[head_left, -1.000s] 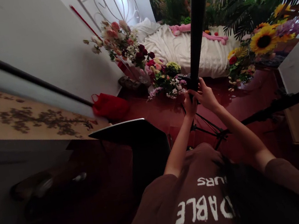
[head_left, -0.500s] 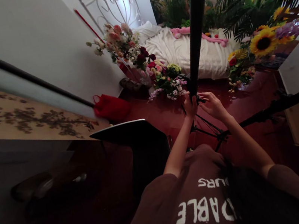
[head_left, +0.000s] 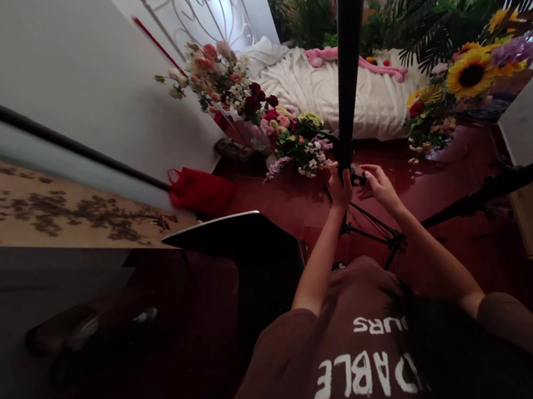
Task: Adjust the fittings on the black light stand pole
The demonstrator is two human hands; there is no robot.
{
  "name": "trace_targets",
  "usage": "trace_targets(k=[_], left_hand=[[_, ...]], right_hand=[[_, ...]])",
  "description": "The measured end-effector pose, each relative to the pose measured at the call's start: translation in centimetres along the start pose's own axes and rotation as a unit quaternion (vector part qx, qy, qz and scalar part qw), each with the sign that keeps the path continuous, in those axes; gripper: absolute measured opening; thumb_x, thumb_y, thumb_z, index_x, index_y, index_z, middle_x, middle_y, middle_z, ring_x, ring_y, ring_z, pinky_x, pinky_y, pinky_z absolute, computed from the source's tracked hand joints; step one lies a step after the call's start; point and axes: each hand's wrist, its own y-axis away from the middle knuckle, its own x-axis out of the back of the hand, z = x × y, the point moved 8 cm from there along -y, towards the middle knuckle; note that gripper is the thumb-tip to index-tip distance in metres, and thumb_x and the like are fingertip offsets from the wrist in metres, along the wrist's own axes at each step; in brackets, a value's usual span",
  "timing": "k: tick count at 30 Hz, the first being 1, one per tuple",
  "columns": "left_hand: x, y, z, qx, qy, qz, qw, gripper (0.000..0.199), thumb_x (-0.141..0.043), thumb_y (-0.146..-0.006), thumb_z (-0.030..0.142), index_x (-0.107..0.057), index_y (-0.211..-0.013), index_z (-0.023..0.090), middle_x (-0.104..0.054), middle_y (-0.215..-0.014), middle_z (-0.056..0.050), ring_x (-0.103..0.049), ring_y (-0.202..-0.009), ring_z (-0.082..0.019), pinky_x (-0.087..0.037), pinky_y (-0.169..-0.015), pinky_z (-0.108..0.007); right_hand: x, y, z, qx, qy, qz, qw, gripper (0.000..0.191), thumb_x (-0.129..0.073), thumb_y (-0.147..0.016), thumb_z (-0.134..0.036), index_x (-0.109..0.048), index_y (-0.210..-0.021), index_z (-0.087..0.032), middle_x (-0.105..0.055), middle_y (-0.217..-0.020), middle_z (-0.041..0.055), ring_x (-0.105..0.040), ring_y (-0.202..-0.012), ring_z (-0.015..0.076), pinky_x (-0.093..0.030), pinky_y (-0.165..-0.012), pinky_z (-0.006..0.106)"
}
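A thick black pole [head_left: 348,58] rises from a tripod base on the red floor, in front of me. My left hand [head_left: 340,186] is wrapped round the lower part of this pole. On the pole's right side, beside that hand, sits a small black knob [head_left: 358,177]. My right hand [head_left: 378,186] is just right of the knob, its fingers apart and slightly curled, with nothing seen in them. Below both hands the thin tripod legs [head_left: 370,231] spread out.
Flower bunches [head_left: 287,135] and a white-draped bed [head_left: 374,111] lie beyond the pole. Sunflowers [head_left: 470,75] stand at the right, above another black pole [head_left: 521,178]. A red bag [head_left: 202,191] and a dark chair-like object [head_left: 261,261] are at the left.
My right hand has drawn back slightly to the right, off the knob, which now shows more fully. My left hand stays on the pole.
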Motion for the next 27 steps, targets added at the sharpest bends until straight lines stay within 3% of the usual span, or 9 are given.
trace_targets(k=[3,6,11,15,17,20,23,27], left_hand=[[-0.1,0.0,0.0,0.003,0.002,-0.010,1.000,0.059,-0.036,-0.089,0.073,-0.058,-0.107,0.022,-0.058,-0.070,0.000,-0.054,-0.060,-0.014,-0.045,-0.062,-0.027],[-0.1,0.0,0.0,0.007,0.002,-0.010,1.000,0.059,-0.036,-0.089,0.073,-0.058,-0.107,0.021,-0.058,-0.072,-0.001,-0.055,-0.061,-0.014,-0.045,-0.062,-0.028],[-0.1,0.0,0.2,-0.006,-0.002,-0.004,1.000,0.062,-0.033,-0.088,0.076,-0.057,-0.107,0.021,-0.059,-0.075,-0.003,-0.057,-0.064,-0.015,-0.045,-0.063,-0.028],[0.1,-0.2,0.5,-0.023,-0.023,0.002,0.999,0.063,-0.033,-0.088,0.076,-0.057,-0.106,0.021,-0.063,-0.083,-0.006,-0.061,-0.072,-0.017,-0.048,-0.068,-0.029],[0.1,-0.2,0.7,-0.020,-0.018,0.007,1.000,0.063,-0.034,-0.087,0.076,-0.058,-0.106,0.021,-0.065,-0.086,-0.007,-0.063,-0.076,-0.018,-0.049,-0.072,-0.030],[0.3,0.4,0.9,0.000,0.002,0.022,1.000,0.062,-0.035,-0.088,0.074,-0.058,-0.110,0.021,-0.067,-0.094,-0.009,-0.065,-0.087,-0.018,-0.051,-0.081,-0.031],[0.7,2.2,0.9,0.029,0.016,0.041,0.999,0.060,-0.030,-0.093,0.069,-0.057,-0.117,0.021,-0.067,-0.109,-0.011,-0.064,-0.105,-0.018,-0.049,-0.093,-0.031],[2.0,6.4,-0.1,0.069,-0.009,0.075,0.995,0.054,-0.027,-0.099,0.058,-0.054,-0.123,0.019,-0.061,-0.124,-0.015,-0.057,-0.121,-0.019,-0.044,-0.104,-0.036]], right_hand=[[-0.6,-0.4,1.1,-0.104,-0.104,-0.008,0.989,0.025,-0.049,-0.089,-0.029,-0.052,-0.113,-0.023,-0.059,-0.056,-0.0066,-0.058,-0.044,0.0099,-0.050,-0.044,0.018],[-1.2,-0.4,1.2,-0.173,-0.204,-0.034,0.963,0.018,-0.044,-0.087,-0.018,-0.057,-0.100,-0.020,-0.052,-0.052,-0.0078,-0.049,-0.039,0.0056,-0.042,-0.039,0.011],[-2.0,-0.2,0.5,-0.234,-0.280,-0.121,0.923,0.018,-0.045,-0.086,-0.009,-0.055,-0.073,-0.019,-0.044,-0.049,-0.0081,-0.040,-0.036,0.0033,-0.039,-0.036,0.008],[-1.9,0.2,1.5,-0.280,-0.314,-0.083,0.904,0.021,-0.043,-0.087,-0.009,-0.055,-0.073,-0.018,-0.052,-0.050,-0.0052,-0.045,-0.037,0.0048,-0.043,-0.038,0.009],[-1.4,0.4,2.3,-0.273,-0.299,-0.052,0.913,0.018,-0.045,-0.089,-0.013,-0.056,-0.076,-0.019,-0.060,-0.054,-0.0031,-0.051,-0.040,0.0060,-0.049,-0.042,0.012],[0.2,1.0,3.4,-0.234,-0.260,-0.007,0.937,0.012,-0.049,-0.090,-0.020,-0.059,-0.083,-0.021,-0.068,-0.064,-0.0020,-0.060,-0.047,0.0076,-0.055,-0.050,0.016],[2.7,2.4,5.1,-0.233,-0.252,0.022,0.939,0.014,-0.051,-0.089,-0.020,-0.065,-0.092,-0.022,-0.070,-0.067,-0.0028,-0.065,-0.053,0.0070,-0.057,-0.056,0.015],[8.7,4.9,7.9,-0.248,-0.274,0.122,0.921,0.019,-0.049,-0.086,-0.017,-0.067,-0.091,-0.023,-0.071,-0.069,-0.0033,-0.066,-0.053,0.0059,-0.057,-0.054,0.014]])
